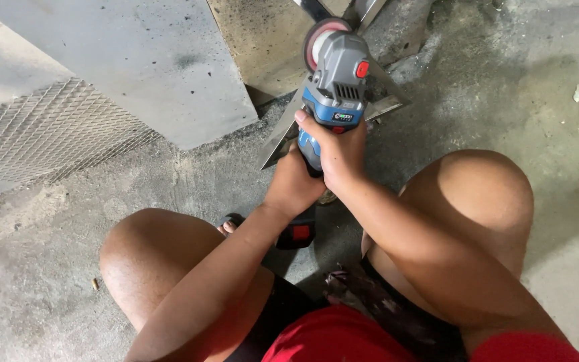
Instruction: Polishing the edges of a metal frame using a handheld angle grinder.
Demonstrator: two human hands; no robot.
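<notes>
Nearest the camera, red shorts [343, 338] and two bare knees spread wide over the concrete floor [48, 268], with a toe of a sandalled foot [230, 224] showing between them. From between the knees, both forearms reaching forward to a blue and grey cordless angle grinder [335, 87]. Left hand [294, 184] closed around the rear of the grinder's body, just ahead of the black battery pack with its red button [297, 234], fingers hidden underneath. Right hand [340, 151] wrapped tight over the blue middle of the body, thumb lying along the left side, just behind the grey head. Long axis of the grinder running almost straight away from the body, battery end toward the shorts, head pointing to the far edge of the floor and tilted slightly left. At the head, a round disc [319, 40] with a red and white centre, standing nearly on edge and meeting a shiny angled metal piece [387, 94] that lies on the floor below the tool. Left of that, a large grey sheet-metal panel [149, 60] and a strip of expanded metal mesh [41, 131]. Beyond the disc, a stained brownish plate [263, 33] near the far edge
</notes>
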